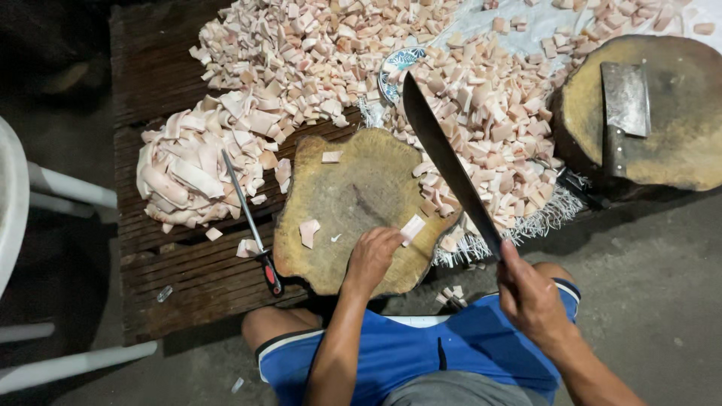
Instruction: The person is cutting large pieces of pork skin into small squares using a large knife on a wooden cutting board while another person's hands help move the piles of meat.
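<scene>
My left hand [372, 256] rests on the near edge of a round wooden chopping block [353, 199] and pinches a small pale meat strip [412, 228]. My right hand [526, 293] grips the handle of a long dark knife [447, 162], whose blade slants up and away over the block's right side. Two other small meat pieces [308, 231] lie on the block. A big heap of cut pink-white meat cubes [489, 113] spreads beyond and to the right of the block.
A pile of uncut meat strips [195, 173] lies at the left on dark wooden slats, beside a sharpening steel [252, 225] with a red-black handle. A second round block [669, 113] carrying a cleaver [624, 109] stands at the right. A white chair [22, 225] is at far left.
</scene>
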